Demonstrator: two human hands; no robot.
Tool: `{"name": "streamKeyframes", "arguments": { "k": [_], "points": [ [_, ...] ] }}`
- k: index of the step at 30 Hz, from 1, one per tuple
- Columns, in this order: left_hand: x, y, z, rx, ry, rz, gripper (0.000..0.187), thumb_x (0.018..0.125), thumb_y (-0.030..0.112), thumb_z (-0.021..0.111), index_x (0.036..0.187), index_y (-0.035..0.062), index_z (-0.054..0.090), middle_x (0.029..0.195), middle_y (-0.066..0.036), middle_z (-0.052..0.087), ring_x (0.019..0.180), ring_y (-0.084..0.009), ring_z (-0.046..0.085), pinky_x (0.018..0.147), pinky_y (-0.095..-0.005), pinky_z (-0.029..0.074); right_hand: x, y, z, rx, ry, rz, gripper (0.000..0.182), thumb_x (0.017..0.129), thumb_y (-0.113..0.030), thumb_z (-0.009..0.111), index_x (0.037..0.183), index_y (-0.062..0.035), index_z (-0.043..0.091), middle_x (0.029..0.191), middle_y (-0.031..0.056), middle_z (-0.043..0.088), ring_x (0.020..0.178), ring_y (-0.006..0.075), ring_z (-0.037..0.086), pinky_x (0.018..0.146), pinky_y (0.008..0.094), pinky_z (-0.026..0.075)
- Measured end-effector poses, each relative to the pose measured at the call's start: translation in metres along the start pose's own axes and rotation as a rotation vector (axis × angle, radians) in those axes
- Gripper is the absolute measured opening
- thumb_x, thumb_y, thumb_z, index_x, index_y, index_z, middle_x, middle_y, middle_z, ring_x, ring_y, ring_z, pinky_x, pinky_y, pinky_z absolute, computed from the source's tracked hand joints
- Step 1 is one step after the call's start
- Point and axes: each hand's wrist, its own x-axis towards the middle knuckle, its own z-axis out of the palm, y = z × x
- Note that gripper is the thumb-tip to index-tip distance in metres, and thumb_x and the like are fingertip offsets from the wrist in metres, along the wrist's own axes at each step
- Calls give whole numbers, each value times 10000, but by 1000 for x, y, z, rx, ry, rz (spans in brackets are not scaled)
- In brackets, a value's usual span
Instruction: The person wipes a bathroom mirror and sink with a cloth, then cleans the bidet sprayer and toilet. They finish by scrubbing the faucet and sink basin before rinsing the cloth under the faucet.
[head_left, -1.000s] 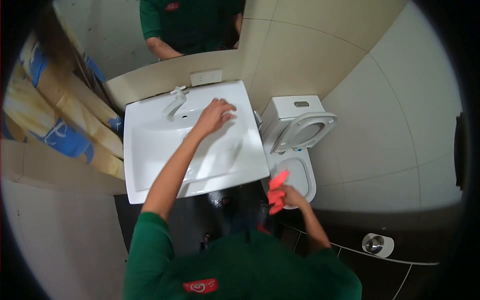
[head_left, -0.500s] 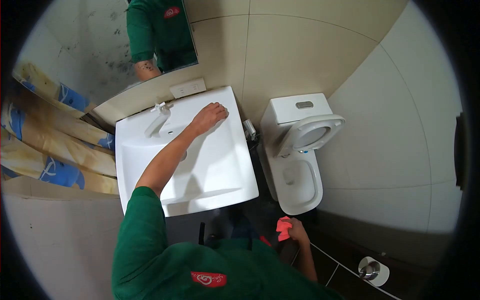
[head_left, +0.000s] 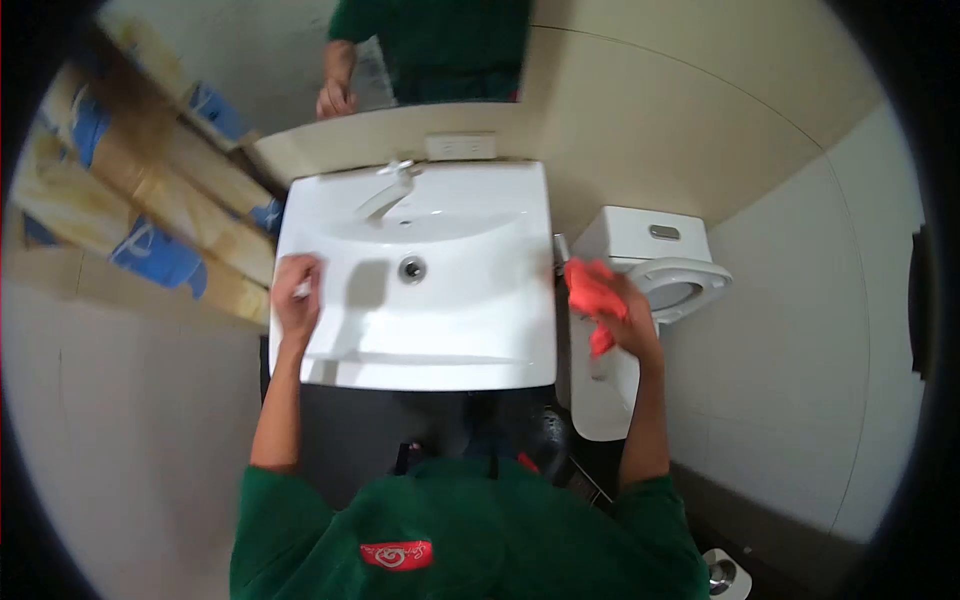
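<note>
My left hand is at the left rim of the white sink, its fingers curled. A small white patch shows between thumb and fingers; I cannot tell what it is. A crumpled pinkish-red cloth is in my right hand, closed around it. That hand is raised just right of the sink and overlaps the toilet in this view. At the back of the sink stands a white faucet, and the metal drain lies bare in the basin.
The toilet stands to the right with its lid raised. A mirror and an outlet plate are on the wall behind the sink. A patterned curtain hangs at left. A white holder shows at lower right.
My left hand has moved from the sink's back right corner to its left rim. My right hand has risen with the cloth from below the toilet to beside the sink. The view has shifted.
</note>
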Motion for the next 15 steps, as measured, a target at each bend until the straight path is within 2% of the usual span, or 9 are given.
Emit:
{"name": "streamKeyframes", "arguments": {
  "k": [2, 5, 6, 8, 9, 11, 12, 13, 15],
  "points": [
    [-54, -9, -77, 274, 149, -314, 21, 823, -4, 583, 835, -21, 590, 770, -86, 567, 710, -168, 538, 659, -260, 442, 47, -2, 17, -24, -109, 8, 497, 687, -27, 601, 1178, -91, 564, 1193, 171, 549, 1119, 358, 511, 940, 401, 415],
    [-193, -48, -165, 280, 383, -753, 250, 894, 141, 575, 726, -24, 491, 688, -19, 464, 648, -104, 413, 597, -259, 383, 85, -4, 60, -147, -209, -96, 477, 718, -60, 615, 1189, -110, 557, 1198, 178, 544, 1125, 357, 505, 935, 413, 418],
    [-254, -58, -189, 376, 344, -898, 302, 910, 185, 554, 714, -27, 463, 637, -19, 429, 611, -113, 389, 563, -272, 369, 91, -15, 78, -213, -188, -105, 468, 729, -70, 617, 1191, -115, 555, 1192, 179, 546, 1121, 356, 506, 932, 414, 420],
    [-398, -68, -220, 505, 214, -929, 303, 885, 210, 562, 719, -39, 516, 597, -89, 475, 581, -138, 429, 536, -315, 386, 101, -18, 112, -267, -140, -142, 466, 787, -171, 602, 1240, -112, 508, 1211, 203, 524, 1148, 352, 482, 969, 456, 369],
    [-467, -57, -229, 577, 98, -959, 289, 872, 214, 563, 731, -38, 547, 598, -154, 501, 545, -200, 460, 529, -357, 399, 105, -15, 129, -380, -149, -92, 480, 796, -201, 593, 1253, -95, 490, 1235, 212, 502, 1181, 347, 450, 982, 476, 339],
    [-566, 0, -232, 556, -9, -1331, 297, 830, 234, 590, 697, -27, 545, 599, -204, 506, 541, -351, 503, 541, -462, 407, 107, -6, 170, -612, -152, 6, 521, 814, -261, 575, 1279, -62, 454, 1283, 231, 460, 1248, 338, 387, 1008, 516, 279],
    [-635, 19, -236, 729, -108, -1285, 286, 782, 235, 611, 697, -33, 556, 586, -217, 520, 559, -371, 542, 542, -475, 418, 99, 24, 197, -766, -201, -67, 611, 838, -323, 535, 1334, -7, 368, 1384, 257, 330, 1320, 395, 255, 1031, 573, 179],
    [-678, 44, -248, 586, -300, -1472, 241, 719, 213, 624, 708, -24, 584, 594, -208, 550, 562, -392, 554, 551, -479, 441, 92, 32, 236, -831, -119, 20, 623, 842, -320, 531, 1346, -4, 349, 1402, 250, 301, 1321, 422, 226, 1033, 581, 170],
    [-736, 91, -245, 742, -213, -1557, 202, 668, 188, 625, 630, -9, 602, 595, -187, 579, 557, -344, 579, 554, -480, 439, 81, 30, 319, -959, 45, 191, 647, 849, -315, 524, 1372, 2, 309, 1438, 237, 244, 1324, 474, 169, 1037, 596, 151]
  ]
}}
